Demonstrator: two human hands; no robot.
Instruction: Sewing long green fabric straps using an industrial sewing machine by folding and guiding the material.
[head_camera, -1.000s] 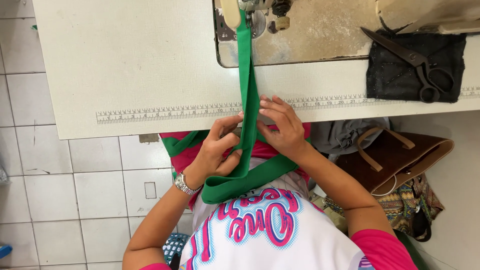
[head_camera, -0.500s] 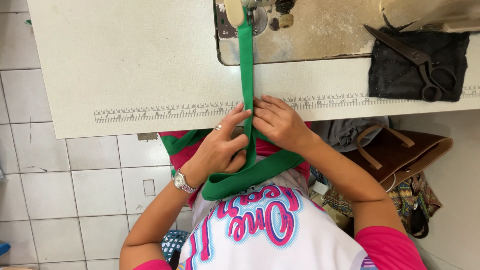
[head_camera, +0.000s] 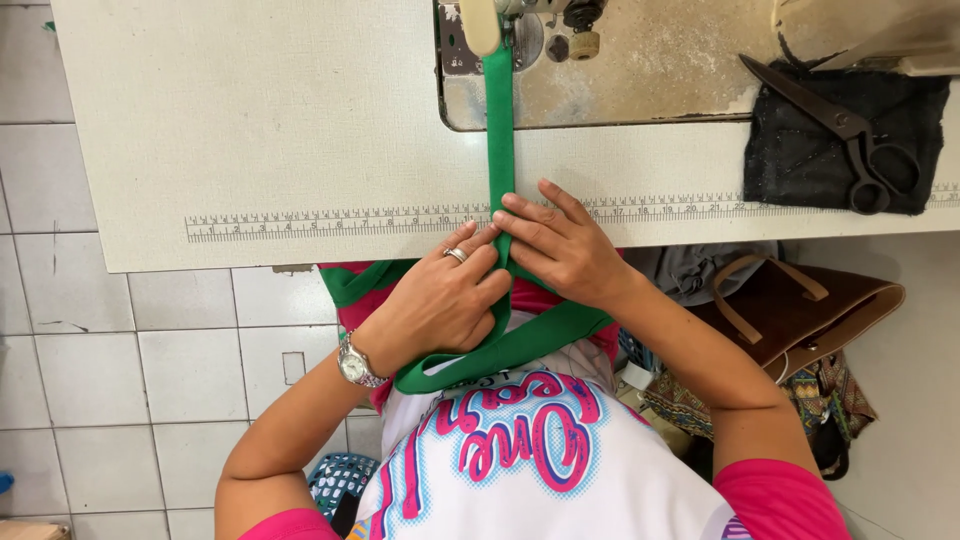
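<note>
A green fabric strip (head_camera: 500, 130) runs straight down the middle of the frame, from under the presser foot of the sewing machine (head_camera: 600, 60) at the top edge, across the pale table (head_camera: 250, 120), and over the table's near edge into the person's lap, where it bends and loops away toward the lower left. The left hand (head_camera: 440, 305), with a ring on one finger and a silver wristwatch (head_camera: 355, 365) at the wrist, sits just left of the strip below the table edge, its fingers curled closed around the strip's left side and its fingertips pressing against the band. The right hand (head_camera: 560, 245) lies just right of the strip at the table edge, its fingers extended leftward and laid flat on the band, pinching it against the left hand's fingertips; the two hands touch across the strip. A printed ruler strip (head_camera: 330, 222) runs along the near edge of the table, passing beneath the green band. In the upper right of the frame a pair of dark scissors (head_camera: 840, 130) rests on a piece of black cloth (head_camera: 800, 160), well apart from the hands. Below the table on the right, a brown leather bag (head_camera: 800, 310) with looped handles stands beside the person's right forearm. The floor at the left is white tile (head_camera: 120, 380), and the person wears a white shirt (head_camera: 540, 470) with pink sleeves and pink and blue lettering.
</note>
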